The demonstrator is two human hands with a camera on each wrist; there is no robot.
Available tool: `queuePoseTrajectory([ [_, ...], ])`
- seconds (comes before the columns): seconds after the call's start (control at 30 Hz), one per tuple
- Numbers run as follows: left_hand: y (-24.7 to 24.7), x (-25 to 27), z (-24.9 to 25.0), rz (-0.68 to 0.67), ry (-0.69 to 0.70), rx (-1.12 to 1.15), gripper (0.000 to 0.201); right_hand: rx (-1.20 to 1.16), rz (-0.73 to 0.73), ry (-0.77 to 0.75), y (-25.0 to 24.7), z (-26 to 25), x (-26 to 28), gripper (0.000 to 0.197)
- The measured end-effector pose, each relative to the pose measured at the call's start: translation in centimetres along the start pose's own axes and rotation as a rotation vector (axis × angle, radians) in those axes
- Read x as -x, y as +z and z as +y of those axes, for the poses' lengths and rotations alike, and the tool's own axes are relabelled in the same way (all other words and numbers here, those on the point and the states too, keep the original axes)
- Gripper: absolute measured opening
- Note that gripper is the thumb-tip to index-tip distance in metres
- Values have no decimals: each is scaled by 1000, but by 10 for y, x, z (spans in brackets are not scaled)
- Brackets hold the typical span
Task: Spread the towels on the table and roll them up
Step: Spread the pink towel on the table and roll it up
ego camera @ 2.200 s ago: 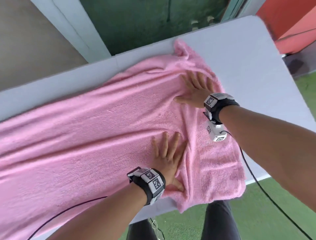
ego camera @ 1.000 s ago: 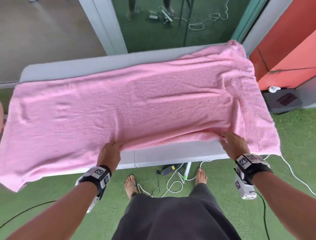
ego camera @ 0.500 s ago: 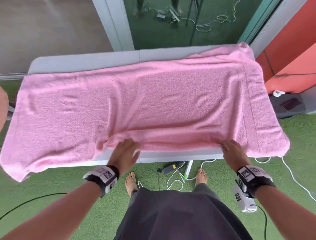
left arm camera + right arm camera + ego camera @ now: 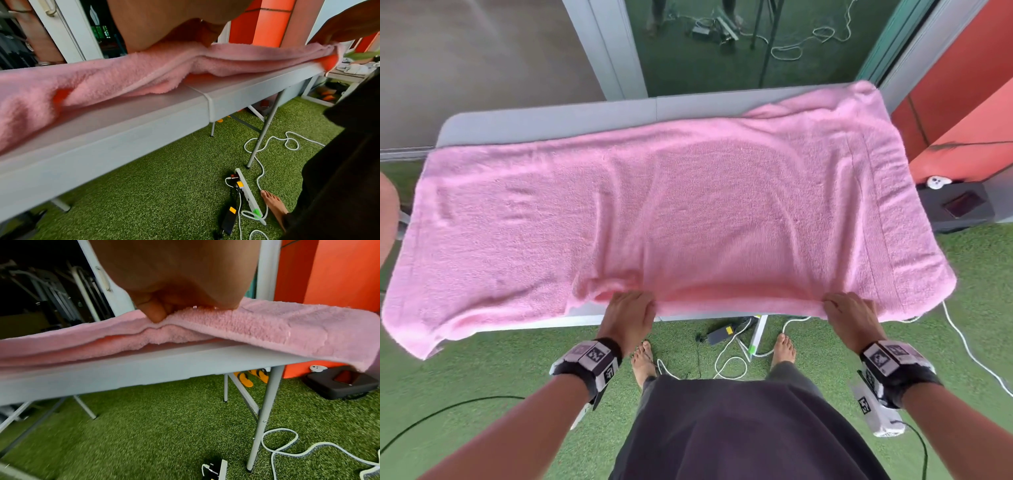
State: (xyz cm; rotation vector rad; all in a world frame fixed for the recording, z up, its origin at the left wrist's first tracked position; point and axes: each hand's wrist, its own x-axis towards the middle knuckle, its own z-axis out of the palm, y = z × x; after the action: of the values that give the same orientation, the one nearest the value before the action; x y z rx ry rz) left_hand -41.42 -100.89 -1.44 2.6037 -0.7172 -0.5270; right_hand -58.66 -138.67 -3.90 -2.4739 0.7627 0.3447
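Note:
A large pink towel lies spread over the grey folding table, its left and right ends hanging past the table's ends. My left hand grips the towel's near edge close to the middle, fingers curled under the cloth. My right hand pinches the same edge further right; in the right wrist view its thumb presses on the towel. In the left wrist view the towel is lifted off the table edge, with doubled layers showing.
Green artificial turf lies below, with a power strip and white cables near my bare feet. A black case sits on the floor at the right. Glass door frames stand behind the table, an orange wall at right.
My left hand slid right along the near edge and took hold of it. The edge between both hands is now raised a little. The right hand stayed in place.

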Motion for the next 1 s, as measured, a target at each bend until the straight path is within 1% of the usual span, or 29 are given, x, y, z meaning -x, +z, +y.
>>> queuePoseTrajectory([
  [0.07, 1, 13, -2, -23, -46, 15, 33, 27, -87, -23, 1, -6, 10, 47],
  [0.13, 6, 21, -9, -77, -86, 53, 30, 101, -193, -92, 4, -14, 15, 44],
  [0.17, 9, 24, -13, -121, -97, 69, 25, 162, -245, -133, 4, -19, 17, 38],
  [0.2, 11, 29, -18, -144, -93, 79, 18, 212, -277, -160, 5, -25, 19, 25],
  [0.23, 12, 35, -24, -115, -88, 78, 18, 229, -265, -190, 6, -34, 20, 16],
  [0.3, 6, 46, -39, 61, -96, 82, 22, 199, -205, -290, 9, -62, 18, 15],
  [0.33, 0, 50, -49, 169, -124, 70, 22, 168, -197, -344, 12, -81, 15, 15],
  [0.37, -6, 55, -62, 258, -179, 47, 23, 148, -220, -407, 19, -101, 9, 14],
  [0.4, -12, 60, -76, 321, -247, 20, 26, 147, -257, -473, 27, -125, 3, 14],
  [0.47, -27, 72, -111, 345, -423, -20, 33, 149, -333, -605, 51, -180, -10, 17],
  [0.53, -41, 82, -150, 343, -563, -34, 41, 146, -369, -716, 76, -241, -14, 22],
  [0.57, -49, 87, -172, 353, -603, -45, 46, 136, -370, -761, 90, -273, -14, 24],
  [0.63, -63, 95, -216, 360, -635, -82, 57, 124, -348, -833, 119, -330, -10, 27],
  [0.7, -75, 103, -258, 324, -619, -100, 67, 173, -303, -901, 151, -380, -5, 35],
  [0.73, -80, 105, -274, 302, -592, -102, 67, 231, -291, -920, 167, -400, -4, 42],
  [0.8, -89, 104, -304, 287, -513, -105, 57, 364, -301, -888, 193, -430, -4, 61],
  [0.83, -93, 102, -314, 293, -464, -103, 50, 411, -314, -836, 203, -439, -6, 68],
  [0.87, -94, 100, -322, 295, -400, -94, 43, 431, -313, -788, 209, -445, -7, 69],
  [0.9, -98, 100, -334, 295, -321, -83, 37, 423, -311, -751, 217, -452, -8, 64],
  [0.93, -102, 101, -344, 297, -240, -66, 33, 398, -312, -734, 223, -456, -8, 52],
  [1.0, -108, 108, -362, 308, -121, -9, 25, 341, -352, -687, 228, -465, -1, 21],
])
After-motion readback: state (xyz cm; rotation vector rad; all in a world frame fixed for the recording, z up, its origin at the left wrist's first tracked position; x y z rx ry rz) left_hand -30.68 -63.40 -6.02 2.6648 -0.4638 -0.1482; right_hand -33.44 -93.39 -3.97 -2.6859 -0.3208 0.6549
